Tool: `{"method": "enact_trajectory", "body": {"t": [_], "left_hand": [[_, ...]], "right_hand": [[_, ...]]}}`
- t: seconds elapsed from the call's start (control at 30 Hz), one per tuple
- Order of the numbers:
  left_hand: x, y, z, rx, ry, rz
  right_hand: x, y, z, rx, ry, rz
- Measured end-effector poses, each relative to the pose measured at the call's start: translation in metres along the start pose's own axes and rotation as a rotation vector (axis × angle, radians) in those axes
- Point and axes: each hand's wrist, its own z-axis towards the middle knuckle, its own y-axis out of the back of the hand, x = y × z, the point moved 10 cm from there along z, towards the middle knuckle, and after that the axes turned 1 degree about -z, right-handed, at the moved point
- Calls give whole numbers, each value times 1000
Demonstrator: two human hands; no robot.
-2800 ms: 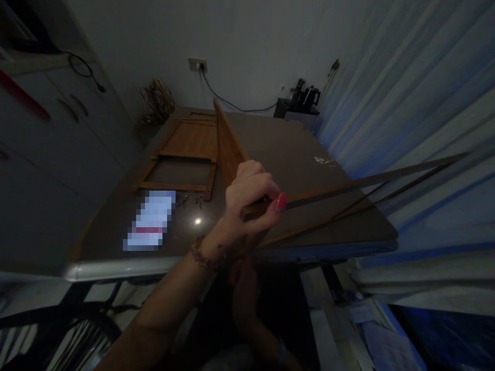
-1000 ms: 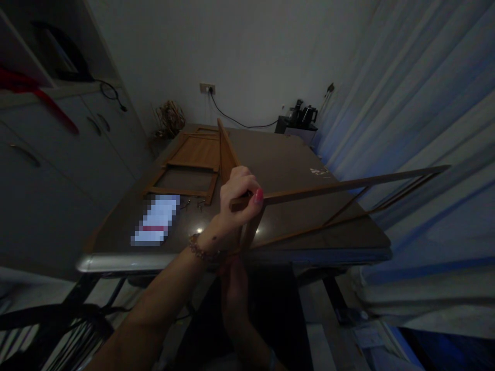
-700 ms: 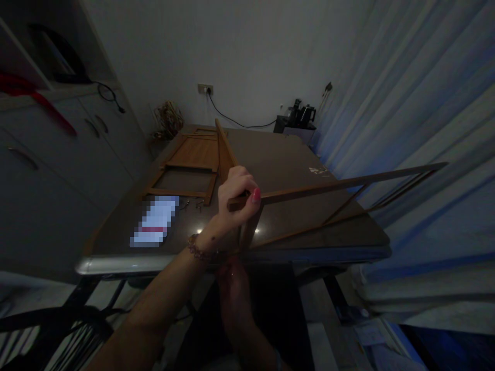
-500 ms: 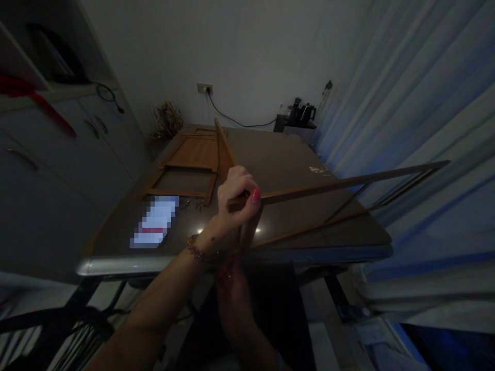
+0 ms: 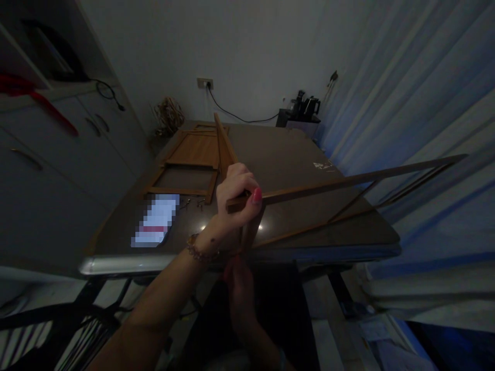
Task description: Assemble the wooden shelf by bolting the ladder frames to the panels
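Observation:
My left hand (image 5: 237, 196) is closed round the near upper corner of a wooden frame (image 5: 348, 183), thumb with a red nail pressed on its rail. The frame stands on edge and stretches off to the right over the table. Under it, at the table's front edge, my right hand (image 5: 238, 283) has its fingers drawn together by the frame's lower corner. Shadow hides what those fingers hold. Beyond my left hand, a wooden board (image 5: 224, 139) stands tilted beside a flat panelled frame (image 5: 189, 149). A few small screws (image 5: 200, 202) lie left of my left hand.
A pixelated phone-like screen (image 5: 157, 220) lies at the left of the table (image 5: 286, 154). White bits (image 5: 323, 166) sit on the right side. A black coffee-maker-like appliance (image 5: 301, 108) stands at the back right. Curtains (image 5: 436, 103) hang on the right, and cabinets (image 5: 65, 139) line the left.
My right hand has shifted slightly to the right and turned at the lower corner. My left hand keeps its grip on the frame. The camera view has moved a little.

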Motion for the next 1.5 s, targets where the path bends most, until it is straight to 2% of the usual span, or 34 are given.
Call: {"method": "enact_trajectory", "body": {"t": [0.1,0.23,0.37,0.53,0.67,0.77,0.87,0.93,1.03,1.13,1.33,1.5], "left_hand": [[1,0,0,-1,16,32],[0,0,1,0,23,38],[-3,-2,2,29,-4,5],[-1,-4,1,123,-40,-17],[1,-5,-2,231,-89,-45],[2,-7,-3,278,-103,-12],[4,-3,-2,224,-118,37],[7,-4,-3,225,-105,36],[13,-10,-5,264,-62,6],[17,-9,-6,223,-37,0],[12,-9,-5,109,-81,-19],[7,-11,-2,124,-70,-12]], "right_hand": [[7,10,-4,-36,104,-240],[12,10,-12,37,71,-308],[60,17,-17,45,223,-273],[120,49,-10,-72,404,-257],[157,58,-10,-43,557,-248],[192,44,-24,21,730,-369],[221,8,-42,169,872,-587],[239,-18,-54,212,1016,-777],[256,-49,-66,135,1251,-1062],[265,-66,-71,26,1400,-1231],[266,-80,-72,23,1470,-1395],[264,-83,-65,-14,1468,-1501]]}}
